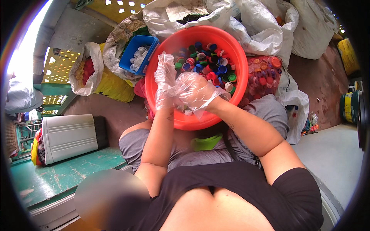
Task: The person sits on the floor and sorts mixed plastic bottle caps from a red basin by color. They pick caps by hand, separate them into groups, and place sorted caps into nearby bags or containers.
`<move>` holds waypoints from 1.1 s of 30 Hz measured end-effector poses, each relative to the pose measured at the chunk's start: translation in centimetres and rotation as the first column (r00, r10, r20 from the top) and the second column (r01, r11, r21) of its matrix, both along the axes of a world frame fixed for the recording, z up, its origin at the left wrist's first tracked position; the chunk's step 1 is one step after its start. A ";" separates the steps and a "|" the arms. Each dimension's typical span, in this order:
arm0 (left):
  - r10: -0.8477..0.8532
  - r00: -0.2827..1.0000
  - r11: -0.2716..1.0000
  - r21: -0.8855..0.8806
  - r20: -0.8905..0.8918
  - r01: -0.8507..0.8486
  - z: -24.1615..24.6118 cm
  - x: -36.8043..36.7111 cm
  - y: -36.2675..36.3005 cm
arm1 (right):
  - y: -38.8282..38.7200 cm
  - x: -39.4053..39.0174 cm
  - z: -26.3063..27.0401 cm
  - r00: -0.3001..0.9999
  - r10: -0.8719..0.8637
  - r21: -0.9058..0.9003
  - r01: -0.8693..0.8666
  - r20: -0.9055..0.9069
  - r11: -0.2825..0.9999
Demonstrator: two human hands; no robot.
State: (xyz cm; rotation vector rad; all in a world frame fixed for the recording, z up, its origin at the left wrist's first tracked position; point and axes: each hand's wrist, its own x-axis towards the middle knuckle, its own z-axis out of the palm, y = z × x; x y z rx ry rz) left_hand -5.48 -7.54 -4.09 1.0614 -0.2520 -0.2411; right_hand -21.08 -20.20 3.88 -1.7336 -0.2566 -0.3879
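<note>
Clear plastic gloves cover both hands, above a round red plastic basin (pixel 242 65). Inside it lie plastic bottle caps (pixel 214 62) in blue, green, red, black and white. My left hand (pixel 165 76) is stretched out over the basin's left side, fingers extended and holding nothing. Curled against its wrist, my right hand (pixel 195 88) grips the loose plastic of the left glove (pixel 164 96); its fingertips are partly hidden. One white cap (pixel 188 112) shows below the hands near the front wall.
A blue plastic tub (pixel 124 62) of white caps stands left of the basin. Around it are woven sacks (pixel 251 23), a red mesh bag (pixel 263 78) of caps and a yellow sack (pixel 115 89). A green plastic object (pixel 206 143) lies between the knees.
</note>
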 end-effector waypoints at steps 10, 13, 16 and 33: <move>0.019 1.000 0.965 0.263 0.021 -0.024 5.3 -4.7 0.9 | -6.2 2.4 0.7 0.758 0.652 0.999 0.047 -0.017 -0.029; -0.202 0.974 0.687 0.693 -0.105 0.217 6.1 -6.1 1.4 | -9.3 3.3 0.3 0.784 0.564 0.940 -0.072 0.261 -0.334; -0.632 0.765 0.138 0.989 0.125 -0.048 4.7 -8.5 1.1 | -10.6 3.3 -0.1 0.909 0.412 0.993 -0.016 0.062 -0.115; -0.215 0.919 0.733 0.568 -0.331 0.375 7.8 -6.7 1.0 | -8.9 2.3 1.6 0.838 0.357 0.908 0.410 -0.412 0.085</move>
